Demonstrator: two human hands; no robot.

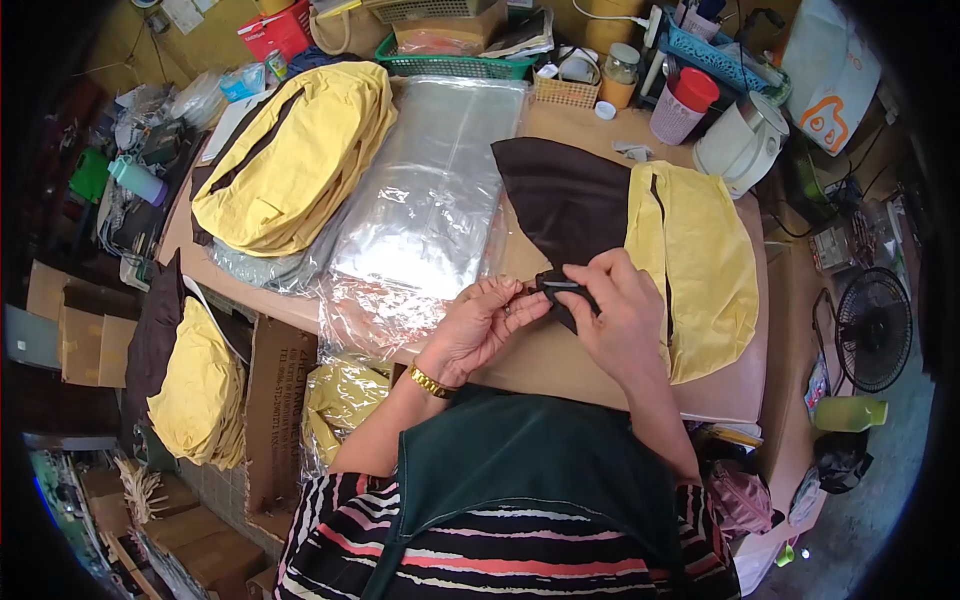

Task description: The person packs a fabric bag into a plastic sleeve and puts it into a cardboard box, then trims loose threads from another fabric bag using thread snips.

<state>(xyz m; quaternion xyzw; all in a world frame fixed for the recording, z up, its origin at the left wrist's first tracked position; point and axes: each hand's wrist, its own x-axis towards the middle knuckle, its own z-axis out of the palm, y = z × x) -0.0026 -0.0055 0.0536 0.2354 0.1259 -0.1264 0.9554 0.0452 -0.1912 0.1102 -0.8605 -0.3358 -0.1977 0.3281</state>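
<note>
A small black piece (552, 284), perhaps a buckle or strap end, is held between both hands above the table's front part. My left hand (490, 313), with a gold watch at the wrist, pinches its left side. Fingers of my right hand (615, 305) close round its right side. Just behind the hands lies a yellow and black fabric item; its black part (570, 200) is on the left and its yellow part (705, 265), with a dark zipper line, on the right. What the fingertips cover is hidden.
Clear plastic sheets (430, 180) lie mid-table, beside a yellow fabric stack (295, 155). More yellow pieces (200, 385) hang at the left, near a cardboard box (280, 430). A white kettle (740, 145) stands back right; a black fan (873, 330) is at the right.
</note>
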